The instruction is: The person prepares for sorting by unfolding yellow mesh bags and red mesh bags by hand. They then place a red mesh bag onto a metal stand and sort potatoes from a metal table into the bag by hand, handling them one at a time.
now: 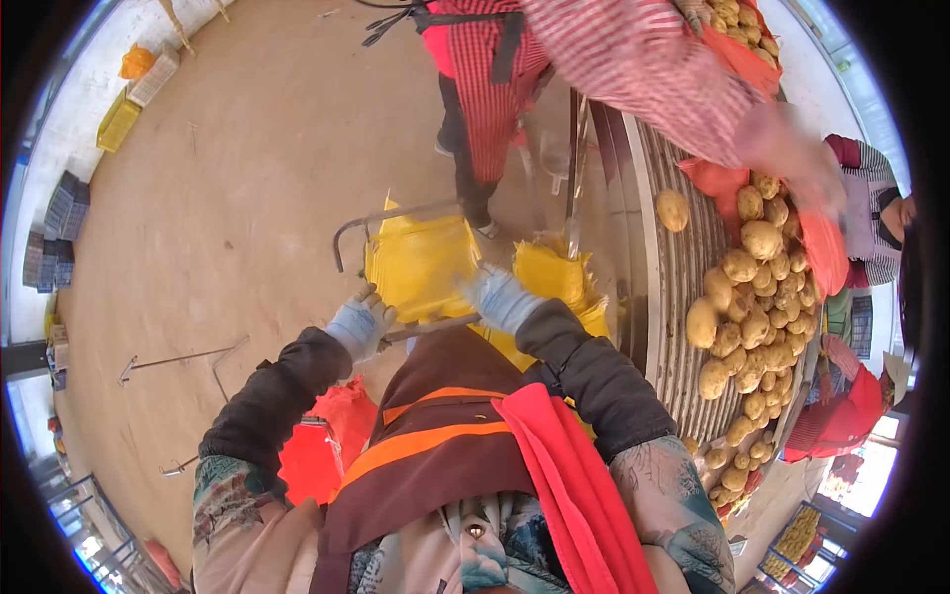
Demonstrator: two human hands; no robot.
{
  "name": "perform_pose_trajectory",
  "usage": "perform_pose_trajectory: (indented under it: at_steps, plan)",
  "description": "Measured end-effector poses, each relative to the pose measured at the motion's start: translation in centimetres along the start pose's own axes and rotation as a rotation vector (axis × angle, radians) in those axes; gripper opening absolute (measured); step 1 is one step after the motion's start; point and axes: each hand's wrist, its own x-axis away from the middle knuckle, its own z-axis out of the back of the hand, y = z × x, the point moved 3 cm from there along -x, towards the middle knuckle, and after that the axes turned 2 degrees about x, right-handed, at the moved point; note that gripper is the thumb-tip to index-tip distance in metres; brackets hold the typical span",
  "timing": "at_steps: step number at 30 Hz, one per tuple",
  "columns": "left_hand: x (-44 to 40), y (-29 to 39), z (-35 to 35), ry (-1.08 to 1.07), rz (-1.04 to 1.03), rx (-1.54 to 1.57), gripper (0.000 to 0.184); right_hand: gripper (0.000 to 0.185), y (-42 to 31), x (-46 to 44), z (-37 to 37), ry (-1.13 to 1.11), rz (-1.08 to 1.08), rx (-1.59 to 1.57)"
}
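Observation:
Both of my hands wear pale gloves and are near a yellow sack (421,265) that hangs in a metal frame (396,215) in front of my apron. My left hand (360,323) has its fingers bent at the sack's left edge, by a bar. At the sack's right edge is my right hand (502,298), its fingertips smeared by motion. Whether either hand grips the sack cannot be made out. More yellow sacks (560,277) lie just right of my right hand. A red cloth (574,505) hangs over my apron.
Potatoes (762,241) lie on a ridged conveyor (683,297) at the right. A co-worker in a checked sleeve (643,69) reaches across it with a blurred hand. Further people stand beyond. Red sacks (332,441) are at my left, near a metal rod (183,359) on the floor.

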Motion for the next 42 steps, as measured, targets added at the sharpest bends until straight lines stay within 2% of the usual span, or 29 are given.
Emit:
perform_pose_trajectory:
  at_steps: [2,4,5,7,8,10,13,14,16,17,19,23,25,27,29,31,38,42]
  plan:
    - [0.1,-0.1,0.1,0.024,-0.01,0.009,0.043,0.084,0.2,-0.1,1.2,-0.031,0.002,-0.019]
    - [0.2,-0.1,0.5,0.08,-0.039,0.036,0.031,0.069,0.3,-0.3,1.7,-0.058,0.0,-0.014]
    - [0.4,-0.1,0.0,0.08,-0.038,0.038,0.031,0.069,0.1,-0.4,1.0,-0.058,0.002,-0.015]
    - [0.6,-0.1,-0.9,0.169,-0.044,0.042,0.022,0.048,-0.1,-0.4,-0.3,0.076,-0.071,0.0]
    - [0.5,-0.1,-1.4,0.171,-0.049,0.043,0.022,0.048,0.0,-0.4,-0.9,0.073,-0.076,0.001]
    - [0.2,-0.3,-2.1,0.142,-0.035,0.033,0.017,0.034,0.1,-0.2,-1.2,0.181,-0.066,-0.067]
    - [0.0,-0.4,-2.2,0.209,-0.055,-0.047,0.023,0.03,0.2,-0.5,-1.5,0.095,-0.003,-0.099]
    - [-0.1,-0.3,-1.9,0.206,-0.06,-0.05,0.023,0.03,0.4,-0.6,0.1,0.097,-0.009,-0.101]
    - [-0.2,-0.1,-1.3,0.16,-0.062,-0.072,0.024,0.038,0.6,-0.7,2.2,-0.219,0.025,-0.148]
    - [-0.3,0.0,-1.1,0.155,-0.063,-0.07,0.024,0.038,0.6,-0.5,2.1,-0.22,0.024,-0.153]
    - [-0.4,0.1,-0.8,0.134,-0.049,-0.056,0.025,0.052,0.7,-0.3,2.1,-0.175,-0.036,-0.163]
    - [-0.4,0.0,-0.3,0.11,-0.037,-0.032,0.032,0.054,1.5,-0.4,3.2,-0.122,0.03,-0.098]
    - [-0.6,-0.1,0.4,0.054,0.008,-0.002,0.045,0.062,1.8,-0.7,3.5,-0.244,0.022,-0.034]
    - [-0.7,0.1,1.4,0.004,0.019,0.006,0.051,0.061,1.8,-1.1,1.0,-0.215,-0.009,-0.003]
    - [-0.9,-0.1,2.0,-0.045,0.032,0.006,0.057,0.059,2.1,-1.7,2.0,-0.178,-0.04,0.03]
    - [-0.6,0.0,2.1,-0.074,0.022,0.009,0.061,0.056,1.9,-1.7,3.0,-0.278,-0.003,0.051]
    - [-0.1,0.4,2.1,-0.085,0.035,0.008,0.057,0.063,1.6,-0.6,3.7,-0.215,0.047,-0.011]
    - [0.1,0.2,2.4,0.031,0.0,-0.029,0.057,0.061,1.7,-0.2,3.5,-0.063,0.064,-0.013]
